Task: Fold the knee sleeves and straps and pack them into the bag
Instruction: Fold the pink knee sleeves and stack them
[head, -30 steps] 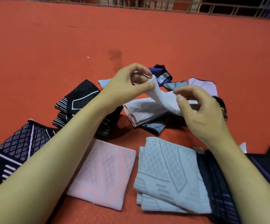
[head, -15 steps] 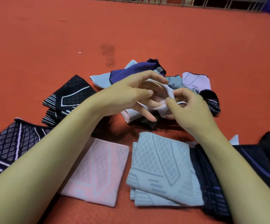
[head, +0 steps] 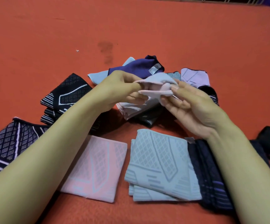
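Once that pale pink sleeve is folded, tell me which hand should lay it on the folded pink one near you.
Left, probably. The left hand pinches the pale pink sleeve and its forearm lies right over the folded pink sleeve. The right hand sits above the grey stack, farther away.

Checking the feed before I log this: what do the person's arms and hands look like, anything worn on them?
Both forearms are bare from the bottom edge of the head view up to the wrists: no sleeves show. The left hand and right hand wear no gloves. No watch, ring, band or marking shows on either. Nails look short and plain. Above the forearms is out of frame.
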A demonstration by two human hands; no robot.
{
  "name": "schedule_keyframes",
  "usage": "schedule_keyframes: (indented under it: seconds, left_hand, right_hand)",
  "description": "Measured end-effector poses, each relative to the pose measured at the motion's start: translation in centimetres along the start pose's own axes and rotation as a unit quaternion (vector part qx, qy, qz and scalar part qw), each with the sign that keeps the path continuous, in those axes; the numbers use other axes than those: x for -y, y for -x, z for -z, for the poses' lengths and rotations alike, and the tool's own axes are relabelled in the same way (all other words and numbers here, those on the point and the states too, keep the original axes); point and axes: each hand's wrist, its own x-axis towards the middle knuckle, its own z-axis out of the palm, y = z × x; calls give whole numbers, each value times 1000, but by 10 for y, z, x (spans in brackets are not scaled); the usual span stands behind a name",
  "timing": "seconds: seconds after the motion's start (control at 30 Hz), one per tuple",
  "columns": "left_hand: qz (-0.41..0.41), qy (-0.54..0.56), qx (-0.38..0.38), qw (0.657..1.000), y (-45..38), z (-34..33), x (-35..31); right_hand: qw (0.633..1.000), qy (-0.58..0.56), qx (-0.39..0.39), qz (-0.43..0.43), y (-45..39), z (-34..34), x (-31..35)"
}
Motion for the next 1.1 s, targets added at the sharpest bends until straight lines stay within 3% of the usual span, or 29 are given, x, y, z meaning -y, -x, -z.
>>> schedule_keyframes:
  seconds: [0.1,0.23,0.33,0.43,0.47,0.53,0.63,0.67,0.7,0.73,0.77,0.8,0.9,1.0,1.03,1.1]
  left_hand:
    - [11,126,52,991,2,-2,-9]
    - [22,218,96,971,5,-3,-18]
    - [33,290,116,949,9,3,-27]
    - [30,180,103,978,10,-2,-7]
    - [21,73,95,993,13,-13,5]
    - [1,-42,58,997,25,-31,28]
    - [-43,-84,59,994,24,-29,13]
    - [-66,-102,61,991,23,-24,-4]
    - [-74,-121,52,989,19,-14,-13]
    - [-83,-135,37,987,16,-7,-23]
    - [-90,-150,13,985,16,-4,-28]
    - [-104,-153,3,983,11,0,-27]
    - [-90,-146,14,985,15,-1,-25]
    - [-87,-151,-7,985,10,-1,-19]
    - [-87,-162,-8,983,7,-2,-17]
    - [-85,-147,-6,985,7,-7,-12]
  right_hand:
    - [983,-165,72,-26,7,-1,3]
    - [980,-82,176,-41,7,4,6]
    - [978,-17,201,-55,4,7,10]
    - [973,222,59,23,2,5,6]
    - [951,305,2,55,0,6,5]
    - [893,423,-91,124,-4,10,3]
    - [811,535,-133,197,-7,15,-1]
    - [832,507,-113,193,-7,14,-3]
    - [895,410,-79,159,-7,11,-5]
    - [956,271,-35,103,-5,7,-6]
    - [989,143,1,47,-3,3,-5]
    - [998,55,24,15,-3,3,-3]
    - [997,-22,78,-6,0,2,3]
    - [988,54,141,-21,3,2,3]
    - [984,127,126,-4,1,4,1]
    - [945,325,4,45,-4,6,-7]
